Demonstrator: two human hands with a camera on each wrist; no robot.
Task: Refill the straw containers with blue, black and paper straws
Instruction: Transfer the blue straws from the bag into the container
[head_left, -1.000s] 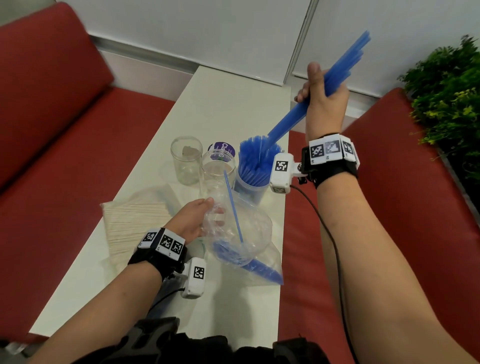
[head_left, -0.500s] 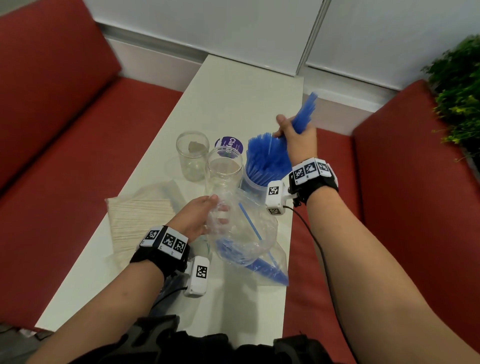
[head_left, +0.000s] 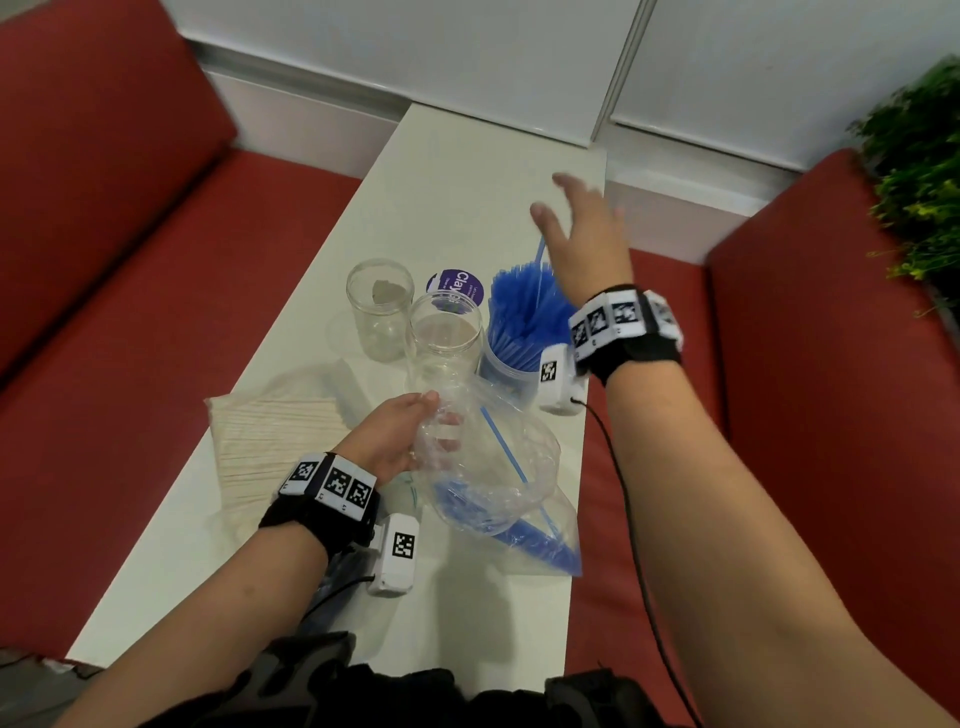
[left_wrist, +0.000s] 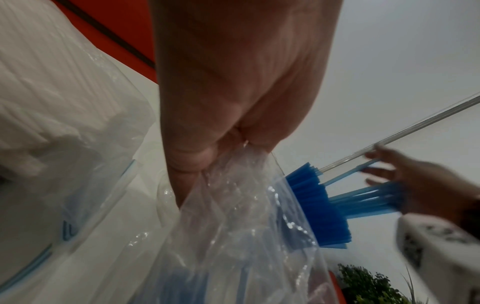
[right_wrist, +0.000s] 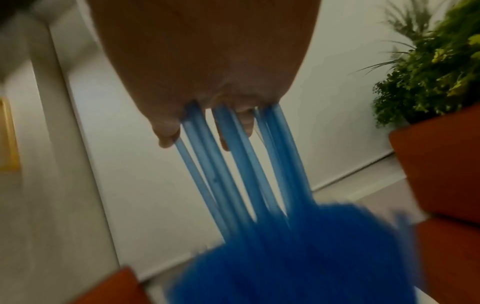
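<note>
The right hand was spread above the blue straws standing in their container on the tabletop; the left hand pinched the bag. Several tall, unseated straws could be swept out, or the container toppled.

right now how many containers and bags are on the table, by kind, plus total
Clear empty jars: 2
Container filled with blue straws: 1
Plastic bag with blue straws, held by the left hand: 1
Bag of paper straws: 1
Purple lid: 1
Total: 6
</note>
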